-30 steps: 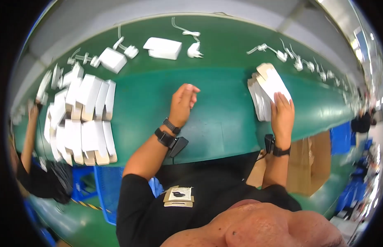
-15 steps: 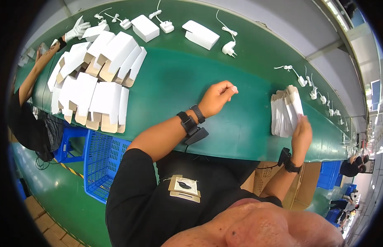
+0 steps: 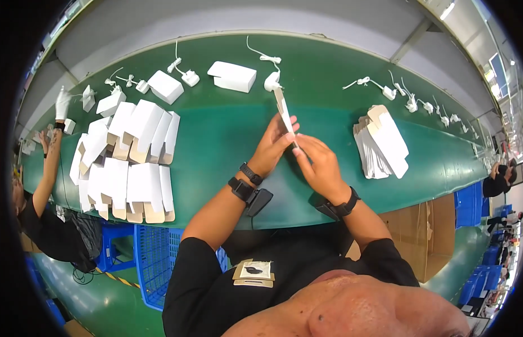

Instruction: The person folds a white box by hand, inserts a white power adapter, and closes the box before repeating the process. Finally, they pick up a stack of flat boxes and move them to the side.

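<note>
A flat, folded white carton (image 3: 284,114) stands nearly edge-on between my hands, above the middle of the green table. My left hand (image 3: 271,147) grips its left side near the lower end, thumb in front and fingers behind. My right hand (image 3: 322,167) pinches the bottom end from the right. On the right lies a pile of flat white cartons (image 3: 379,146), with the top one askew. Behind the held carton, a white plug adapter (image 3: 271,82) with a bundled cable rests on the table.
Stacked, formed white boxes (image 3: 140,132) fill the left of the table (image 3: 227,191). More adapters (image 3: 389,92) and closed boxes (image 3: 233,76) line the far side. A co-worker's gloved hand (image 3: 62,104) is at far left. A blue basket (image 3: 154,264) and a cardboard box (image 3: 421,236) sit below.
My right hand has come from the pile to the middle, bringing a flat carton. My left hand has closed on that carton too. The view has shifted slightly.
</note>
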Available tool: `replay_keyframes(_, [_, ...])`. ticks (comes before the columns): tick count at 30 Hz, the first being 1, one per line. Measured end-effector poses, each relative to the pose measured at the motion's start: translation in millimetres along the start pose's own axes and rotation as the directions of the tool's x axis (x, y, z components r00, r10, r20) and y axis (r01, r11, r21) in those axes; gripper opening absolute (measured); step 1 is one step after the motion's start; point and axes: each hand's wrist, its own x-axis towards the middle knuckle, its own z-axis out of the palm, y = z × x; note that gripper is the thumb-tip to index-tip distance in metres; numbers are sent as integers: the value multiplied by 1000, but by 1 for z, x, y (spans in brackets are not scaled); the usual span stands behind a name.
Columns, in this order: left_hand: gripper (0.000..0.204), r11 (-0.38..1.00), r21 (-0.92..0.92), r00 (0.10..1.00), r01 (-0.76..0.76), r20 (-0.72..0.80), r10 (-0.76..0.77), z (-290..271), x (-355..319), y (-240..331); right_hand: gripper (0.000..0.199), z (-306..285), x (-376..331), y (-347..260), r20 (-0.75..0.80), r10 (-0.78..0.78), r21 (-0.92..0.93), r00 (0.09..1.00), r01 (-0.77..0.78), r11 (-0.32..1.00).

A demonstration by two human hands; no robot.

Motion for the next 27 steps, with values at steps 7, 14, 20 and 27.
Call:
replay_keyframes(7, [70, 959, -204, 972, 197, 167, -164, -4, 20, 9, 41, -24, 34, 28, 79, 217, 475, 973, -228, 850])
replay_keyframes(14, [86, 956, -100, 930, 274, 282, -237, 45, 29, 14, 26, -123, 74, 61, 548, 279, 191, 788, -443, 876])
replay_keyframes(20, [76, 986, 15, 982, 168, 79, -169, 81, 39, 27, 24, -129, 49, 107, 664, 37, 495, 747, -476, 727])
replay_keyframes(27, [65, 989, 144, 999, -12, -38, 17, 68, 62, 12, 19, -94, 61, 108, 289, 327, 806, 900, -413, 424])
